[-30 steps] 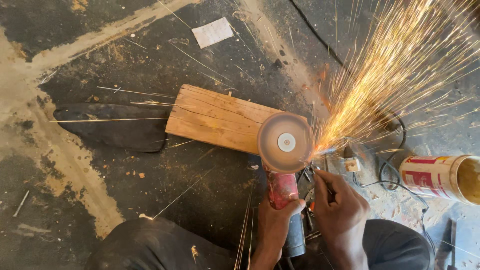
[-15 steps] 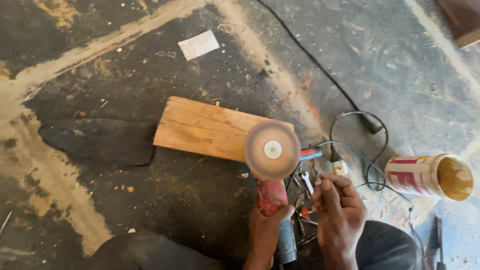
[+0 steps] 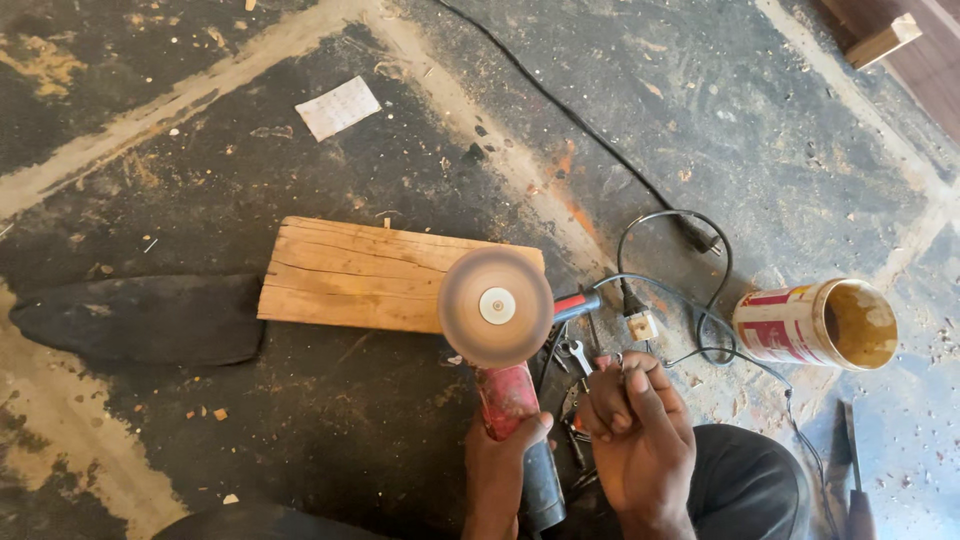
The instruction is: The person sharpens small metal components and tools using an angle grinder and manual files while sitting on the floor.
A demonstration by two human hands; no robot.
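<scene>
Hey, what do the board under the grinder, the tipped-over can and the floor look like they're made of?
The board looks like raw, unfinished wood: pale tan with grain lines and cracks. The can seems to be metal with a red and white printed label; its inside is coated ochre, possibly rust or residue. The floor looks like rough concrete, dark-stained with lighter worn streaks.

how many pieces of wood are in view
2. A flat wooden board lies on the floor behind the angle grinder; a small wood block sits at the top right corner. Others may lie out of frame.
</scene>
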